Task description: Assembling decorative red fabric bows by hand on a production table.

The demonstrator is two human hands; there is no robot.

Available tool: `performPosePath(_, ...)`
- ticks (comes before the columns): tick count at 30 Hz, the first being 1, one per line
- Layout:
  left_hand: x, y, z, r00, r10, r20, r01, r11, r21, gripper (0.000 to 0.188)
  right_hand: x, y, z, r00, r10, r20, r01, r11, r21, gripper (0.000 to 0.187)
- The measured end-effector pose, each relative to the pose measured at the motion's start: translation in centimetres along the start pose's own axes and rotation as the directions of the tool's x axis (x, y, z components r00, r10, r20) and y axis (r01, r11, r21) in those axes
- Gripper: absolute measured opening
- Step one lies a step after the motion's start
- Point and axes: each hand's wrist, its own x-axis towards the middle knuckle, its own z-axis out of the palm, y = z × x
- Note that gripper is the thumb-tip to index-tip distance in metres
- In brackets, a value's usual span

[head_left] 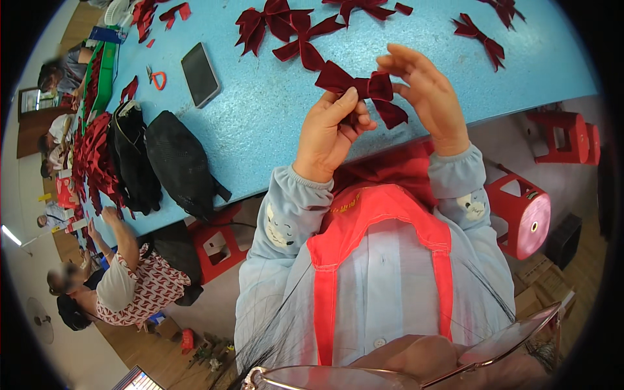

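My left hand [331,130] pinches a dark red velvet bow [364,88] by its lower middle, thumb up against the knot, just above the near edge of the blue table [260,123]. To the right of the bow, my right hand [426,91] has its fingers spread, the fingertips at the bow's right loop and tail. Several finished dark red bows [286,29] lie on the table farther out, and another bow [481,39] rests at the right.
A dark phone [199,73] and small orange-handled snips [156,78] lie on the table at left, beside two black bags [175,162]. Red plastic stools [520,211] stand by my right side. Other people [123,273] work along the left end of the table amid heaps of red ribbon [91,156].
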Motion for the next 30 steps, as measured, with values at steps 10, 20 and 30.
performPosePath(10, -0.8, -1.6, 2.2, 0.989, 0.148, -0.007, -0.148, 0.988, 0.054, 0.021, -1.2, 1.1, 0.2, 0.994, -0.073, 0.076, 0.085, 0.982, -0.166, 0.038)
performPosePath(20, -0.9, 1.0, 1.8, 0.958, 0.277, 0.079, -0.287, 0.896, 0.337, 0.03, -0.7, 2.0, -0.1, 0.98, -0.187, 0.073, 0.199, 0.952, -0.231, 0.018)
performPosePath(30, -0.8, 0.2, 3.0, 0.983, 0.186, -0.008, -0.179, 0.956, 0.231, 0.028, -0.8, 1.9, 1.6, 0.995, -0.099, -0.026, 0.096, 0.99, -0.099, 0.015)
